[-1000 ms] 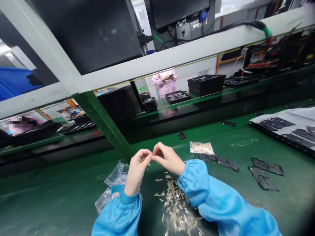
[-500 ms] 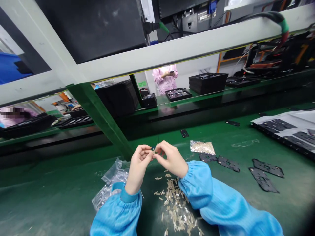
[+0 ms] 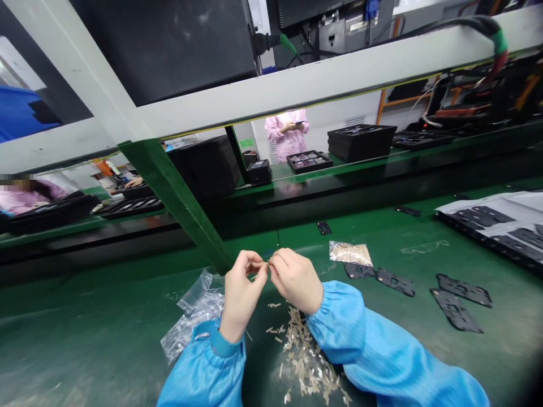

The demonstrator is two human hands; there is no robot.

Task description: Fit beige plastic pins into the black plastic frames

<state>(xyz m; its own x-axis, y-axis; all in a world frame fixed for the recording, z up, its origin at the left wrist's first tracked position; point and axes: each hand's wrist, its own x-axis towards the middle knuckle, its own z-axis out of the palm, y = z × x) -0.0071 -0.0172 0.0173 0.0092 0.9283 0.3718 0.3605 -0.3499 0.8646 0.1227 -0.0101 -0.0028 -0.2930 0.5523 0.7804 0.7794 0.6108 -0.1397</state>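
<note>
On our workbench [image 3: 85,339], a pile of small strips [image 3: 305,353] lies directly before us, with a loose plastic bag [image 3: 195,308] to its left and a small pouch [image 3: 350,254] behind it. Cut-out plates [image 3: 456,308] lie to our right, and a tray [image 3: 479,217] sits beyond them. Behind the bench, a shelf [image 3: 305,180] carries stacked trays [image 3: 361,142], and a co-worker [image 3: 287,135] stands beyond it.

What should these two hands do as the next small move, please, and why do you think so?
Probably keep both pinches firm and lower the tiny tan strip toward the green work mat. The left hand and right hand hold it only at the fingertips, and a dropped piece could get lost in the loose pile of beige strips below.
</note>
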